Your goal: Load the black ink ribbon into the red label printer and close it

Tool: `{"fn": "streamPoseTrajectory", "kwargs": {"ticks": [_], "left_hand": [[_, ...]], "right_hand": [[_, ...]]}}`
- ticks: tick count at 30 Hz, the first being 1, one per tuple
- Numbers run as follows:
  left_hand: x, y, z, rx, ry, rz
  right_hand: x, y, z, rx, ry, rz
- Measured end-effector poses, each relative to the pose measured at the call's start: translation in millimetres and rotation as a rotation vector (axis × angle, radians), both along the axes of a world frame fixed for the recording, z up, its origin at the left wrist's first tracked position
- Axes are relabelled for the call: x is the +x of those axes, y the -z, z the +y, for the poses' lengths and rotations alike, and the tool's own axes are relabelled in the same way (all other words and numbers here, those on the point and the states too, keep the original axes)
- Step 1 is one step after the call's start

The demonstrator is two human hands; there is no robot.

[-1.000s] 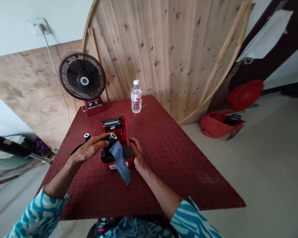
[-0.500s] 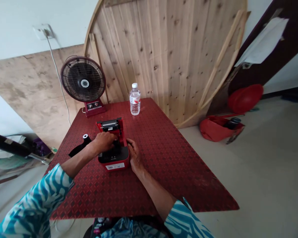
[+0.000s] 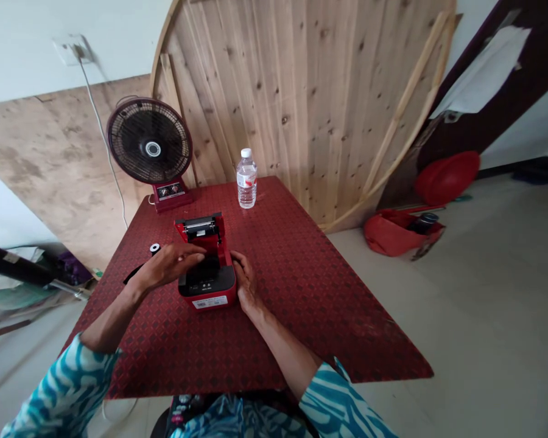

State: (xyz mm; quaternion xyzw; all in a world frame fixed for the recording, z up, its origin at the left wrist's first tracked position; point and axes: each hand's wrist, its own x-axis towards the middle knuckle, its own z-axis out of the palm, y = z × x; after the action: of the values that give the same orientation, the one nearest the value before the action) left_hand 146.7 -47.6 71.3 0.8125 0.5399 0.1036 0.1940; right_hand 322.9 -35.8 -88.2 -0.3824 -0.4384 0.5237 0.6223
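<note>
A small red and black label printer [image 3: 210, 284] stands on the table with its lid [image 3: 201, 227] raised, showing the dark compartment inside. My left hand [image 3: 171, 263] hovers at the compartment's left edge, fingers stretched out and nothing visible in them. Against the printer's right side, my right hand [image 3: 248, 285] holds it, the fingers bent at the top edge. A black roll with a white core [image 3: 154, 248] sits to the left of the printer, mostly hidden behind my left hand. A loose black strip [image 3: 131, 275] from it shows beside my wrist.
On the red patterned table [image 3: 319, 316] stand a clear water bottle [image 3: 247, 182] and a dark red fan [image 3: 150, 146] at the back. A round wooden board [image 3: 296, 103] leans behind. A red bag [image 3: 388, 238] lies on the floor at right.
My left hand has pulled back left out of the printer's compartment, its fingers straightening. My right hand stays at the printer's side. The view has shifted slightly.
</note>
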Motion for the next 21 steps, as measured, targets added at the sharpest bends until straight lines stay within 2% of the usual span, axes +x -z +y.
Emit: {"fn": "streamPoseTrajectory", "kwargs": {"ticks": [2,4,9,13,17,21], "left_hand": [[-8.1,4.4,-19.4,0.02,-0.012,-0.076],[-10.6,13.9,-33.3,0.11,0.004,-0.103],[-1.4,38.4,-37.0,0.37,0.047,-0.115],[4.1,42.0,-35.8,0.474,0.088,-0.072],[3.9,43.9,-45.2,0.555,0.139,-0.069],[1.3,47.3,-53.4,0.601,0.134,-0.094]], "right_hand": [[-0.1,1.0,-0.2,-0.006,0.011,-0.005],[-0.2,3.2,-0.2,-0.004,0.026,-0.016],[0.9,5.1,-1.1,0.011,0.022,-0.025],[1.9,0.2,-2.0,0.005,0.01,-0.034],[1.5,-2.9,-4.0,-0.015,0.014,-0.032],[1.2,-2.5,-4.0,-0.024,0.02,-0.007]]}}
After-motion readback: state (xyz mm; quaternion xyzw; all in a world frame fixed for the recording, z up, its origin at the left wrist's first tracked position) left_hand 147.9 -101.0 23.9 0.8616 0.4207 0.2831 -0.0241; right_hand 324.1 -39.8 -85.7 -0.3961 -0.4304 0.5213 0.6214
